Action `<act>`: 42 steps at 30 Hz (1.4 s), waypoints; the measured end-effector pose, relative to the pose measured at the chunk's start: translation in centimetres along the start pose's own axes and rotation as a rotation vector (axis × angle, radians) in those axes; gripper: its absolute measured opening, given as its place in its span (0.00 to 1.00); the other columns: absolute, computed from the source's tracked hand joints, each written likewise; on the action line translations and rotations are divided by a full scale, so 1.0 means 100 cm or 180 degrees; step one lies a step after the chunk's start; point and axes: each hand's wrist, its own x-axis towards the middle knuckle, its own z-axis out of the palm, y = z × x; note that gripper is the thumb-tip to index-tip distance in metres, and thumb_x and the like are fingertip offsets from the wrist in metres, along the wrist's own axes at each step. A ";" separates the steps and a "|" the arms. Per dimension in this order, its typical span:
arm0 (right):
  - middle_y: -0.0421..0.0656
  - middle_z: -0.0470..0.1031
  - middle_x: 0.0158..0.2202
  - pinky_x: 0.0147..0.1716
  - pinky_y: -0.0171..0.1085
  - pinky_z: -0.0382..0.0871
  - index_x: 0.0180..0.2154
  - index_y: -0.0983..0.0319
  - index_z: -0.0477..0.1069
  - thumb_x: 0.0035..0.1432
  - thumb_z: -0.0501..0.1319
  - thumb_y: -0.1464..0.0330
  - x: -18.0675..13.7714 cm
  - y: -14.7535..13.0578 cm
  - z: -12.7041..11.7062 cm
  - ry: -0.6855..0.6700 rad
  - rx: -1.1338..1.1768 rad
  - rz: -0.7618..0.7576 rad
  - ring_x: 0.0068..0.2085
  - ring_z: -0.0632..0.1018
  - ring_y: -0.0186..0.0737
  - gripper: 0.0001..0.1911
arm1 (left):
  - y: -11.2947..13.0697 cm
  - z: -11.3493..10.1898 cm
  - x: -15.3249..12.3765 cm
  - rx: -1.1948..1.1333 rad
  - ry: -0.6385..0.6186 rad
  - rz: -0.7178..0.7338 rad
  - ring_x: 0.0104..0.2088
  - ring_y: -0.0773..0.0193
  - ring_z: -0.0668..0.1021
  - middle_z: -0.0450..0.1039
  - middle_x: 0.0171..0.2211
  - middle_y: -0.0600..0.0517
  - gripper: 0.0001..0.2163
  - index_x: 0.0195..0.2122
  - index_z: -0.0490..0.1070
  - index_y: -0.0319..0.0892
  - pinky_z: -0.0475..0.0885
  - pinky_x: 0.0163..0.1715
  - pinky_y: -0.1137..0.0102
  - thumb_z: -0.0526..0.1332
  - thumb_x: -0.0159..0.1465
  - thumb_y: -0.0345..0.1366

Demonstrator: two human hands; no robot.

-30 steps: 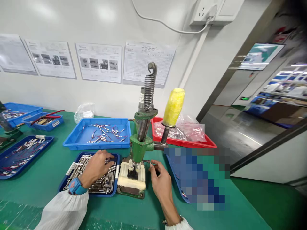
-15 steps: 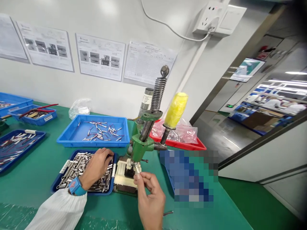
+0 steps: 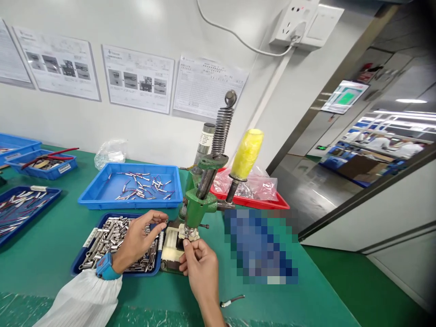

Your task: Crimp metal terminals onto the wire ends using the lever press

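Observation:
My left hand (image 3: 141,236) wears a blue wristband and is raised over the right side of a dark blue tray (image 3: 76,263) of small metal tubes (image 3: 111,240). Its thumb and fingers pinch one small metal tube (image 3: 166,221), whose round end shows. Thumb and fingers of my right hand (image 3: 200,265) are pinched together just under the ram of a green hand press (image 3: 197,211). What they hold there is hidden. The press has a coil spring (image 3: 223,131) on top and a yellow-wrapped handle (image 3: 248,152).
A blue tray (image 3: 86,197) with wired pieces stands behind the metal tubes. A red tray (image 3: 279,202) with plastic bags lies behind the press. One short wired piece (image 3: 232,300) rests on the green table near my right forearm. A dark blue tray (image 3: 56,200) is at left.
My left hand has lifted out of the tubes toward the press with a tube in its fingers. My right hand has moved left, closer under the ram; the white piece it held is now hidden.

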 end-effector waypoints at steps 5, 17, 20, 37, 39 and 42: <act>0.38 0.71 0.16 0.16 0.30 0.62 0.25 0.59 0.65 0.60 0.59 0.45 0.001 0.009 0.004 0.0232 -0.0330 -0.0379 0.16 0.71 0.34 0.26 | 0.003 0.005 0.000 -0.0221 0.0177 -0.0081 0.43 0.57 0.81 0.81 0.43 0.47 0.11 0.46 0.78 0.44 0.75 0.46 0.66 0.64 0.66 0.41; 0.39 0.72 0.19 0.19 0.32 0.61 0.26 0.58 0.64 0.64 0.56 0.48 0.001 0.011 0.004 0.0299 -0.0551 -0.0610 0.19 0.72 0.36 0.23 | 0.036 0.038 0.000 -0.1283 0.0107 -0.0698 0.45 0.55 0.82 0.81 0.42 0.46 0.13 0.42 0.76 0.41 0.77 0.49 0.64 0.69 0.61 0.43; 0.39 0.71 0.19 0.19 0.32 0.61 0.26 0.57 0.64 0.64 0.55 0.48 0.000 0.011 0.004 0.0274 -0.0550 -0.0593 0.19 0.71 0.36 0.23 | 0.041 0.042 0.003 -0.1283 -0.0113 -0.0622 0.49 0.55 0.81 0.80 0.47 0.44 0.16 0.49 0.73 0.41 0.74 0.52 0.64 0.67 0.63 0.42; 0.37 0.69 0.18 0.17 0.31 0.57 0.25 0.60 0.68 0.61 0.60 0.52 -0.007 -0.010 -0.030 -0.0277 -0.0528 -0.0484 0.17 0.66 0.32 0.21 | 0.026 0.039 -0.002 0.0145 -0.0317 0.0182 0.51 0.53 0.80 0.79 0.52 0.44 0.15 0.54 0.73 0.43 0.73 0.52 0.62 0.60 0.68 0.40; 0.38 0.70 0.20 0.19 0.31 0.61 0.28 0.62 0.72 0.60 0.61 0.51 -0.005 -0.038 -0.054 0.0172 -0.0587 -0.0779 0.20 0.69 0.34 0.21 | 0.024 0.036 -0.003 0.0157 -0.0297 0.0293 0.53 0.53 0.79 0.78 0.53 0.45 0.15 0.53 0.75 0.44 0.72 0.53 0.62 0.62 0.67 0.40; 0.42 0.76 0.31 0.29 0.34 0.71 0.40 0.63 0.74 0.59 0.65 0.52 0.022 -0.118 -0.077 0.1219 -0.0712 -0.1579 0.31 0.77 0.39 0.20 | 0.022 0.030 -0.001 0.0100 -0.0309 0.0456 0.51 0.54 0.80 0.80 0.49 0.45 0.12 0.49 0.76 0.43 0.73 0.52 0.63 0.64 0.66 0.40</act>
